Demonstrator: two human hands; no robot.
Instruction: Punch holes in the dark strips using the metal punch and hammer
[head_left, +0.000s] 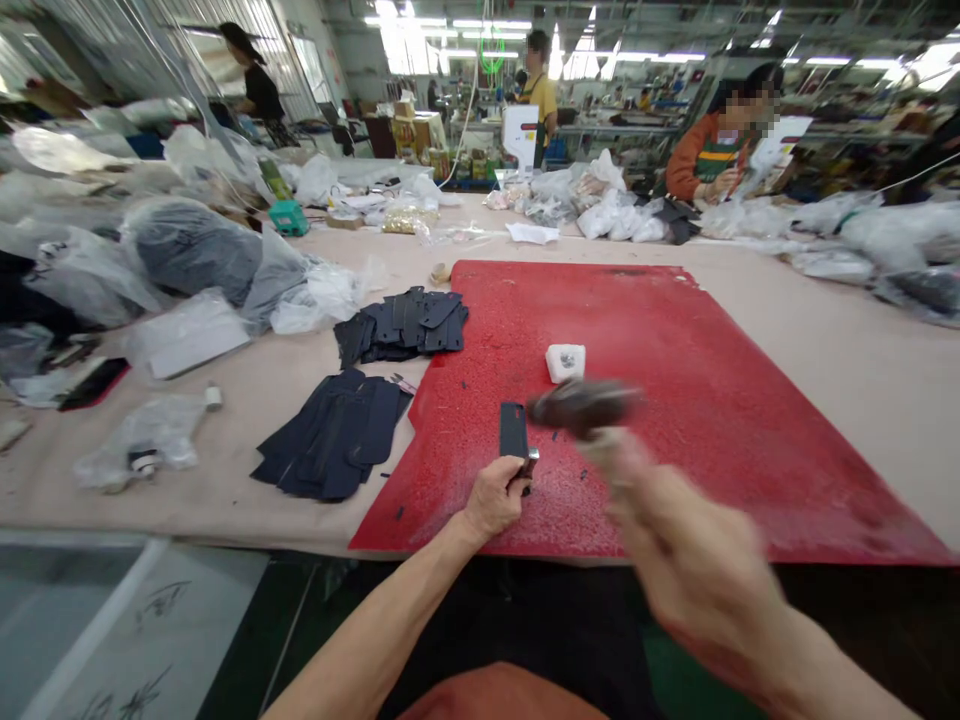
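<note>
My left hand is closed around a short metal punch with a shiny top. Its fingers rest at the near end of a small dark rectangular piece, which has a notch or hole near its far corner. My right hand, smeared by motion, grips a hammer whose blurred head is raised to the right of the punch. Both hands are over a red mat. Beyond the dark piece sits a white block with something greyish on top.
Dark cut pieces lie left of the mat in a near pile and a far pile. Plastic-wrapped bundles crowd the table's left side, and more bags line the back. A person works across the table.
</note>
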